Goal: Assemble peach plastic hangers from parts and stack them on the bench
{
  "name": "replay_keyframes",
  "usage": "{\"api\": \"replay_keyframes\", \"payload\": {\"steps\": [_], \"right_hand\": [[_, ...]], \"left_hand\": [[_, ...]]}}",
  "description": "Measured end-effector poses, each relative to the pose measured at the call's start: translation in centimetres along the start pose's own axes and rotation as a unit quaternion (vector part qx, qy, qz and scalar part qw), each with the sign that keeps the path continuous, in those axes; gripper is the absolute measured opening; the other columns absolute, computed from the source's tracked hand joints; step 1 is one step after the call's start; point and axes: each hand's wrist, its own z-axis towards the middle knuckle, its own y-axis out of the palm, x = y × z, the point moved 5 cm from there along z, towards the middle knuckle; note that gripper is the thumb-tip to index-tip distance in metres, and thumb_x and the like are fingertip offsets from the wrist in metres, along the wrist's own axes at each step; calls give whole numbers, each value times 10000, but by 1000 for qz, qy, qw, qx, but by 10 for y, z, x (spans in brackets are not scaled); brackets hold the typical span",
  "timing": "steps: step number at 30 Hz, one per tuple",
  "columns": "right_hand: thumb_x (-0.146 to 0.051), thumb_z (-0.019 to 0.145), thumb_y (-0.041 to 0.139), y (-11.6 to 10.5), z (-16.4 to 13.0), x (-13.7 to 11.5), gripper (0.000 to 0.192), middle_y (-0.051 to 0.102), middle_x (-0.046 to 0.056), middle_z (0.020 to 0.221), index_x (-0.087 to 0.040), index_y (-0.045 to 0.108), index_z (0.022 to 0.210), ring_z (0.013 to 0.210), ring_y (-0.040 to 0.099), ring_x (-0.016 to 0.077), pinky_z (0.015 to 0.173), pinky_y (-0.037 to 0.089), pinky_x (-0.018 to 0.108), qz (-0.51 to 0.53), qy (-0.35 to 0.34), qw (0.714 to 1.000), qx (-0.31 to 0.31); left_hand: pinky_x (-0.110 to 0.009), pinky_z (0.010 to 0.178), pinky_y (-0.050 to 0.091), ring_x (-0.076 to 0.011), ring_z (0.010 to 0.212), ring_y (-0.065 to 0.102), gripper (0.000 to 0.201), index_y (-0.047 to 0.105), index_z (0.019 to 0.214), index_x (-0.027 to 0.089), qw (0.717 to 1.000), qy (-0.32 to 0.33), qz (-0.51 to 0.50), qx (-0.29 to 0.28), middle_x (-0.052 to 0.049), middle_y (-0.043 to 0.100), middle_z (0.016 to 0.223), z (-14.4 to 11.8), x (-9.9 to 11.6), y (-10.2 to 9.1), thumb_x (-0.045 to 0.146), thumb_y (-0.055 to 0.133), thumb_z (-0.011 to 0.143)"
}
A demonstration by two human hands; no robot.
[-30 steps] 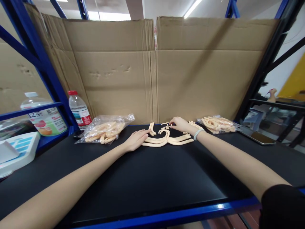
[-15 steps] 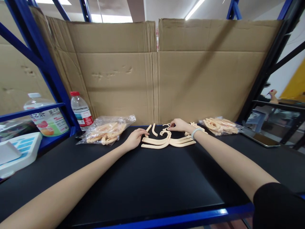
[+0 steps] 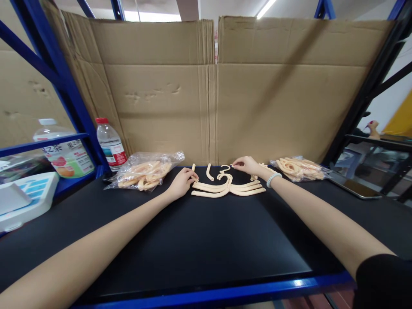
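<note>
Fingers of the left hand (image 3: 183,183) grip a hanger arm (image 3: 193,167); those of the right hand (image 3: 247,165) look pinched together, on what I cannot tell. Across the table (image 3: 219,240) lie two bags (image 3: 173,160) of pieces, seemingly unjoined. Between them, a few nested hangers (image 3: 212,194) look assembled. Behind these, a loose arm (image 3: 209,171) and a hook (image 3: 226,166) lie separate, so the joining looks partly done.

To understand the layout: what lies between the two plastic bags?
In the head view, cream hanger pieces, the left hand and the right hand are between the left bag and the right bag.
</note>
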Motion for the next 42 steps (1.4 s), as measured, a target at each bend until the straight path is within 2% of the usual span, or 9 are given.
{"api": "replay_keyframes", "payload": {"steps": [5, 10, 13, 15, 18, 24, 29, 36, 42], "right_hand": [[-356, 799, 633, -20, -17, -1, 218, 677, 52, 669, -146, 679, 832, 568, 606, 134, 561, 471, 253, 174, 61, 980, 73], [-398, 839, 599, -28, -49, -27, 249, 720, 107, 861, -165, 647, 911, 755, 692, 169, 631, 528, 262, 321, 93, 940, 66], [-357, 790, 686, -15, -69, -46, 207, 731, 86, 882, -182, 667, 898, 823, 700, 175, 689, 536, 258, 438, 119, 890, 42], [-299, 733, 748, 0, -81, -58, 194, 737, 57, 844, -183, 685, 875, 836, 700, 162, 721, 529, 237, 527, 133, 839, 26], [-262, 681, 792, 18, -97, -71, 231, 744, 50, 827, -176, 705, 877, 847, 701, 171, 799, 519, 263, 576, 132, 806, 9], [-350, 744, 751, 37, -119, -78, 218, 728, 56, 850, -165, 707, 852, 827, 689, 168, 781, 500, 289, 572, 149, 806, -10], [-241, 651, 820, 43, -124, -83, 244, 679, -15, 739, -189, 626, 788, 732, 639, 117, 733, 471, 263, 548, 150, 823, -18], [-263, 692, 790, 43, -121, -76, 202, 671, 2, 824, -199, 657, 831, 807, 607, 123, 755, 467, 266, 535, 125, 836, -5], [-341, 780, 716, 49, -124, -81, 166, 674, 52, 984, -182, 674, 808, 947, 624, 174, 826, 505, 315, 537, 144, 829, -65]], "left_hand": [[-370, 859, 470, -200, 857, 597, 203, 616, 803, 188, 996, -14, -41, 82, -41, 622, 844, -3, 5, -14, 83, 442, 801], [-385, 923, 440, -211, 1017, 585, 213, 589, 844, 173, 981, -4, -99, 169, -91, 627, 1071, -12, 28, -26, 142, 378, 852], [-365, 915, 459, -213, 1037, 599, 174, 603, 791, 175, 975, 3, -153, 162, -81, 642, 1059, -18, 54, -17, 195, 439, 847], [-365, 903, 464, -216, 987, 618, 101, 618, 781, 165, 958, -36, -255, 122, -74, 657, 981, -23, 67, -5, 226, 542, 811], [-327, 771, 505, -180, 822, 632, 100, 588, 787, 162, 929, -93, -353, 61, -35, 626, 856, -34, 85, 15, 238, 644, 755], [-304, 731, 530, -130, 779, 609, 436, 481, 956, 210, 866, -147, -474, 61, 20, 579, 898, -43, 93, 28, 182, 781, 642], [-311, 862, 472, -161, 900, 623, 258, 542, 865, 166, 844, -143, -516, -27, -18, 647, 872, -42, 99, 34, 187, 745, 708], [-284, 789, 447, -129, 774, 599, 221, 519, 786, 176, 852, -136, -505, -35, 35, 588, 745, -44, 103, 35, 199, 733, 734], [-320, 821, 444, -185, 872, 615, 222, 512, 713, 182, 868, -131, -476, -44, 2, 606, 776, -43, 104, 34, 235, 727, 729]]}}
